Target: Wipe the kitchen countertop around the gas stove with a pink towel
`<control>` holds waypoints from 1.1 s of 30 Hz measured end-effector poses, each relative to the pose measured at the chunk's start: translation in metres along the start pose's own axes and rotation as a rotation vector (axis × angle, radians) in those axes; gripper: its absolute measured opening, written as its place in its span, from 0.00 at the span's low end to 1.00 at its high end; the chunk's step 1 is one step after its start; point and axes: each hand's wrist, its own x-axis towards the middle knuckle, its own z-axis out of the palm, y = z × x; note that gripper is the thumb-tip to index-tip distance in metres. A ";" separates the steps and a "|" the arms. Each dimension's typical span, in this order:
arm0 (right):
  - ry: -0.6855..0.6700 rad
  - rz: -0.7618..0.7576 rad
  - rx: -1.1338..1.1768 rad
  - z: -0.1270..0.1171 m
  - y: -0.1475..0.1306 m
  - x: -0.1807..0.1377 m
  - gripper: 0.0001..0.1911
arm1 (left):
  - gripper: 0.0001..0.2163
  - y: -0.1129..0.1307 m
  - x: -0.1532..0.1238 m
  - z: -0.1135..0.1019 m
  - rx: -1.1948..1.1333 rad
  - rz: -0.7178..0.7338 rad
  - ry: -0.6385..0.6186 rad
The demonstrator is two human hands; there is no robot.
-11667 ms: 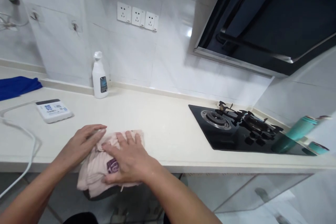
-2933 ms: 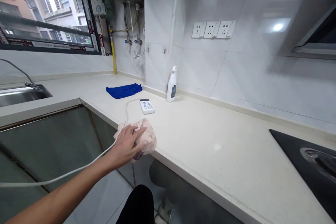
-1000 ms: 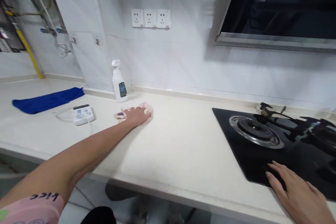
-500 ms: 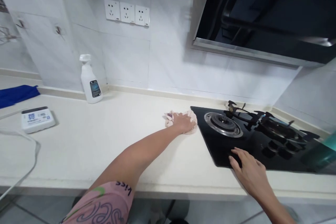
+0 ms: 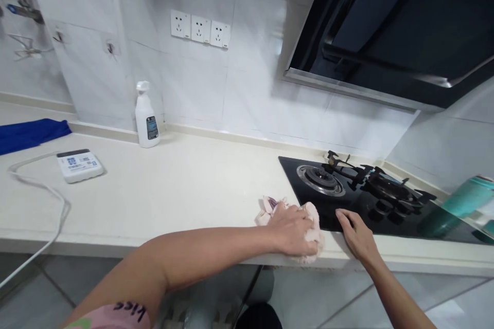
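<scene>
Where the hands work: a cream tabletop (image 5: 173, 190) runs along a white tiled wall (image 5: 247, 92), under a black range hood (image 5: 386, 25).
Right of them: a black gas hob (image 5: 293, 169) is set into the tabletop, with a teal bottle (image 5: 463, 203) past it.
Left of them: a blue cloth (image 5: 31, 134), a white device (image 5: 80, 165) with a cable (image 5: 59, 200), and a spray bottle (image 5: 145, 115) by the wall.
Pink cloth (image 5: 313, 229): bunched at the tabletop's front edge, just beside the hob.
Left hand (image 5: 291, 231): closed over the cloth, pressing it down.
Right hand (image 5: 357, 229): open, fingertips (image 5: 341, 214) on the hob's glass.
</scene>
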 end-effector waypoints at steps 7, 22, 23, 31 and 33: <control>0.056 0.005 0.137 -0.006 -0.009 -0.003 0.30 | 0.24 0.024 -0.026 0.013 -0.071 0.210 -0.016; -0.009 -0.448 0.050 0.042 -0.132 -0.129 0.27 | 0.47 -0.028 -0.076 0.006 -0.129 0.009 0.113; -0.009 -0.475 -0.011 0.047 -0.132 -0.135 0.30 | 0.41 -0.039 -0.088 -0.002 -0.153 -0.027 0.091; -0.168 -0.521 -0.161 0.048 -0.142 -0.117 0.23 | 0.22 -0.155 -0.238 -0.071 -0.084 -0.460 0.237; -0.255 -0.464 -0.088 0.050 -0.147 -0.093 0.20 | 0.23 -0.182 -0.276 -0.076 0.041 -0.560 0.317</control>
